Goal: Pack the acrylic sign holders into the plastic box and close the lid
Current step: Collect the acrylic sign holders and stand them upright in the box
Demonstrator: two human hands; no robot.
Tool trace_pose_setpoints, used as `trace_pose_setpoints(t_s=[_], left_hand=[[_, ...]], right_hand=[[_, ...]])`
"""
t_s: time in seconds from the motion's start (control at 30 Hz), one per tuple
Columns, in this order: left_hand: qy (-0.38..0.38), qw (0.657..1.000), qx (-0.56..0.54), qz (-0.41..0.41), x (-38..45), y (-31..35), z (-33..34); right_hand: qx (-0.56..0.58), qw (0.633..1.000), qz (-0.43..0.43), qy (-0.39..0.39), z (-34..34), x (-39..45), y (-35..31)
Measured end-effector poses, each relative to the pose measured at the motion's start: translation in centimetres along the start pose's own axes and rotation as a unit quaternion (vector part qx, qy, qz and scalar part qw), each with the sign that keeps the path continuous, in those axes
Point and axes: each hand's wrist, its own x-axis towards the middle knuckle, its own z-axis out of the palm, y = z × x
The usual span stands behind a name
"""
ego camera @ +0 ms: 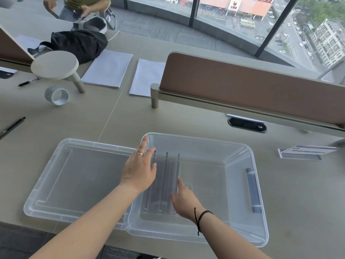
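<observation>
**Three holders in, one still out, lid off**

Three sign holders (164, 184) stand on edge side by side in the left part of the box (240, 152), which sits at the table's (115, 116) near edge. The left hand (139, 170) hovers flat over the box's left wall, fingers (144, 144) straight and slightly spread, holding nothing. The right hand (183, 200) is down inside, fingers straight against the rightmost holder, seemingly steadying or nudging the row. One more holder (306, 151), with a printed card in it, lies on the table well to the right of the box. The lid (80, 176) lies upside down just left of the box, its right edge tucked beside it.

So packing looks mostly done; that last holder and the closing remain.

Around: a divider (252, 85) behind the box, a tape roll (57, 95), paper stacks (109, 69), pens, a black bag (80, 43). Nothing blocks the reach either way.
</observation>
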Motion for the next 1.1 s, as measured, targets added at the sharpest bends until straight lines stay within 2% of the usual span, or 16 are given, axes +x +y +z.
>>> trace_pose_setpoints(t_s=[0.23,0.37,0.53,0.63,0.7,0.9,1.1], left_hand=[[-0.001,1.000,0.000,0.017,0.8,0.0,0.1],[0.002,1.000,0.001,0.030,1.6,0.2,0.3],[-0.002,0.998,0.035,0.054,2.7,0.5,0.6],[0.022,0.997,0.057,0.057,3.2,2.3,0.6],[0.034,0.996,0.040,0.073,3.5,5.0,0.5],[-0.002,0.988,-0.067,0.136,3.6,17.2,1.3],[-0.062,0.971,-0.104,0.206,2.5,31.1,5.7]], right_hand=[[0.027,0.999,0.028,-0.005,-0.4,0.5,0.6],[0.058,0.997,0.053,0.017,-1.3,0.5,1.6],[0.133,0.988,0.049,0.058,-3.6,-1.9,2.4],[0.195,0.977,0.043,0.077,-5.2,-3.7,2.7],[0.211,0.970,0.025,0.118,-6.5,-4.7,3.6],[0.280,0.935,-0.014,0.219,-12.6,-9.1,8.6],[0.357,0.883,-0.037,0.303,-20.3,-13.3,18.8]])
